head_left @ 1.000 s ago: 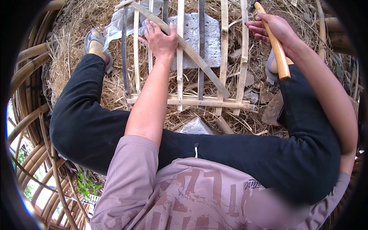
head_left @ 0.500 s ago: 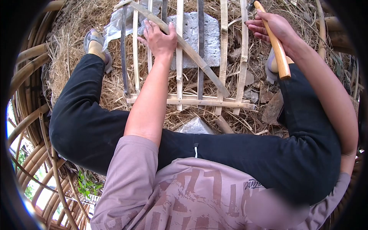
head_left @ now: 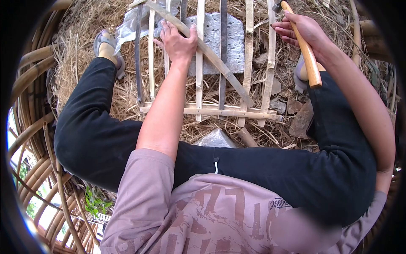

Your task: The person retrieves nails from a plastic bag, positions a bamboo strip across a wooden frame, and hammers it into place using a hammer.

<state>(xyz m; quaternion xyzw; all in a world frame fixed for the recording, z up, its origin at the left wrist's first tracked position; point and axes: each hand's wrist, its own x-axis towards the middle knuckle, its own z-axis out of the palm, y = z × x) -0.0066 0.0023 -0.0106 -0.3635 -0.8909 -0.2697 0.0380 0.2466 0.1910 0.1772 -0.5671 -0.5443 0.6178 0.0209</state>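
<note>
My left hand (head_left: 178, 44) lies on a diagonal bamboo strip (head_left: 220, 65), thumb on one side and spread fingers on the other, holding it against the lattice. Upright pale slats (head_left: 247, 55) and dark slats (head_left: 223, 86) make up this lattice, with a crosspiece (head_left: 207, 112) along the near end. On the right, my right hand (head_left: 306, 34) holds a hammer (head_left: 308, 55) by its wooden handle. Its fingers curl loosely, and the dark hammer head sits at the top, partly out of frame.
A pitted grey block (head_left: 232, 42) lies beneath the slats. Clear plastic sheeting (head_left: 129, 25) rests near the left foot. Straw (head_left: 80, 55) covers the ground, with broken stone (head_left: 301, 120) by the right leg. Curved bamboo poles (head_left: 31, 80) stand along the left.
The lattice and my left hand appear slightly further right in view. Both hands keep the same holds.
</note>
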